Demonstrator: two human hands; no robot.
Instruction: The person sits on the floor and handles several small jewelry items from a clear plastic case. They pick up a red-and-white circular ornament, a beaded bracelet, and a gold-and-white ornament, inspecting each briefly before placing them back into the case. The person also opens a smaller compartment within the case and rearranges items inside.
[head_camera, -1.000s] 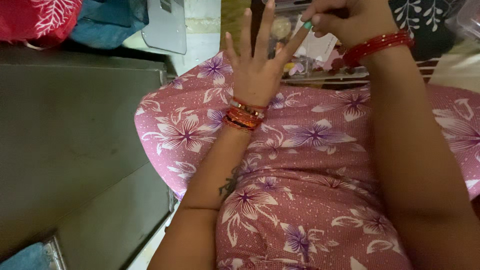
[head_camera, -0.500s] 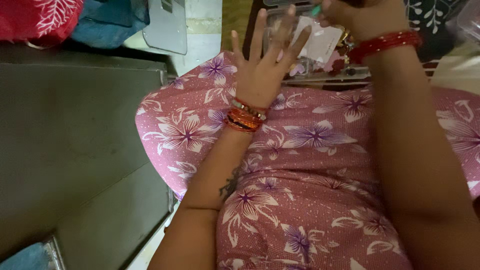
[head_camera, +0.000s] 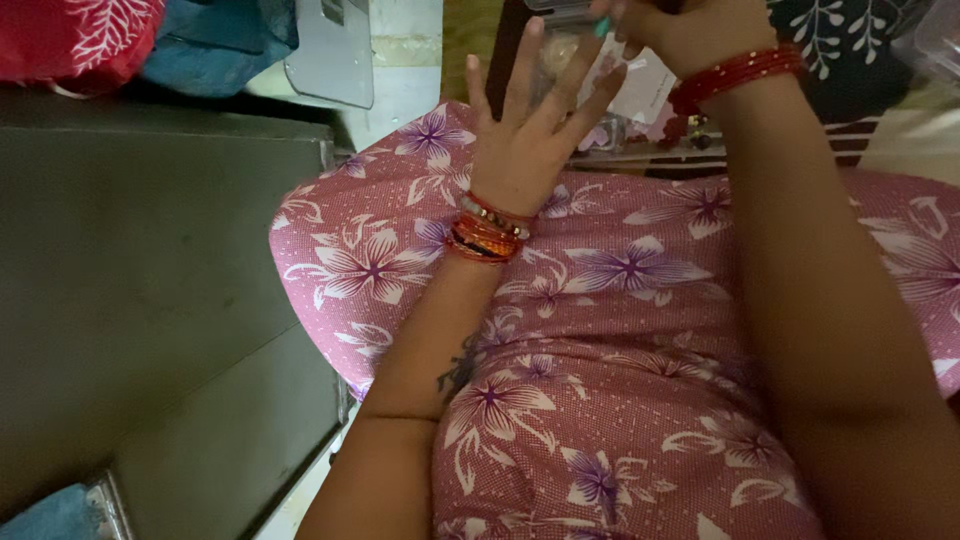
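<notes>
**Spread left hand meeting right hand above a flowered lap**

The left hand (head_camera: 530, 140) is rising flat with its fingers spread wide and straight, holding nothing, a stack of orange and red bangles (head_camera: 487, 232) sitting at its wrist. The right hand (head_camera: 690, 30) is hovering just above and to the right of it, cut off by the top edge, so I cannot tell how its fingers are closed; a small teal tip (head_camera: 602, 27) is showing at its fingers, right beside the left fingertips. Red bangles (head_camera: 738, 75) are circling the right wrist.

Taking the pink floral fabric (head_camera: 620, 330) of the lap as the landmark: it is filling the middle and lower frame beneath both forearms. Left of it a large grey-green metal surface (head_camera: 150, 290) is stretching to the frame edge. Beyond that surface's far side, red patterned cloth (head_camera: 80, 40) and blue cloth (head_camera: 215, 40) are lying bunched. Above the lap, behind the hands, a dark leaf-printed cloth (head_camera: 850, 30) is hanging, with a white tag (head_camera: 645, 90) just under the right hand.
</notes>
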